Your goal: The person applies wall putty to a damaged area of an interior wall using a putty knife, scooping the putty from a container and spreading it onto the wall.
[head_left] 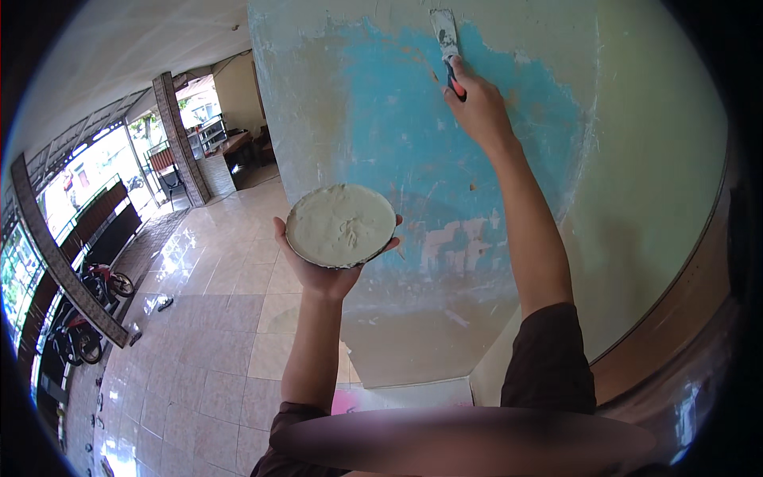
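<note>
My right hand (482, 107) is raised and closed around the dark and orange handle of a putty knife (446, 33). The knife's blade points up and lies at the wall, where the blue patch meets grey-green filler; whether it touches cannot be made out. Its metal is smeared with filler. Lower and to the left, my left hand (326, 278) grips a round, shallow container of pale grey-green putty (340, 226) from beneath, fingers curled at its rim. The putty surface is uneven, with a rough mark near its middle. Behind both hands stands the wall (397, 143), its blue paint scraped and patchy.
A pale green wall (652, 183) adjoins on the right. To the left spreads a tiled floor (199, 350) with scattered footwear (164, 304). Patterned pillars (180, 139), motorcycles (75, 338) and a dark fence (99, 230) stand farther off. A pink and white item (405, 397) lies at the wall's foot.
</note>
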Demonstrator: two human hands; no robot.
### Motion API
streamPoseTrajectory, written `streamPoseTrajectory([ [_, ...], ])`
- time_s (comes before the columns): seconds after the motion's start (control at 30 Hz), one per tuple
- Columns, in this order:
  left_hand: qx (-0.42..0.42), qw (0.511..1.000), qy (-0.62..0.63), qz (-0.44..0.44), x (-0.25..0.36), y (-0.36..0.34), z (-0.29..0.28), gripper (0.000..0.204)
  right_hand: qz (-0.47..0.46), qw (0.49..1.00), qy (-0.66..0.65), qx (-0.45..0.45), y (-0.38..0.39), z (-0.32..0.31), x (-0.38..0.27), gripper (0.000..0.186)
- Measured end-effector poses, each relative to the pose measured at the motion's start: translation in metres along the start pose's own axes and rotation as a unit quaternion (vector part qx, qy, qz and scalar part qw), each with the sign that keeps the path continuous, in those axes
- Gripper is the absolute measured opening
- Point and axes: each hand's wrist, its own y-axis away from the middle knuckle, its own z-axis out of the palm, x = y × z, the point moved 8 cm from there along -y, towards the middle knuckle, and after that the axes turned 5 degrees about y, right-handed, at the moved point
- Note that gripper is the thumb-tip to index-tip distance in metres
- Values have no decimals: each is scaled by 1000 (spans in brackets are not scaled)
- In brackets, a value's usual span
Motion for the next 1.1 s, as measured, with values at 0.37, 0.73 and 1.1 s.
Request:
streamPoseTrajectory([
  [0.37,19,999,39,18,8,5,-3,120,23,999,13,-24,13,6,-1,60],
  [0.73,20,998,-45,36,12,14,-7,124,4,1000,4,-21,35,16,6,59],
  [1.1,46,994,-85,54,21,18,-17,122,-12,999,46,-25,44,28,7,58],
])
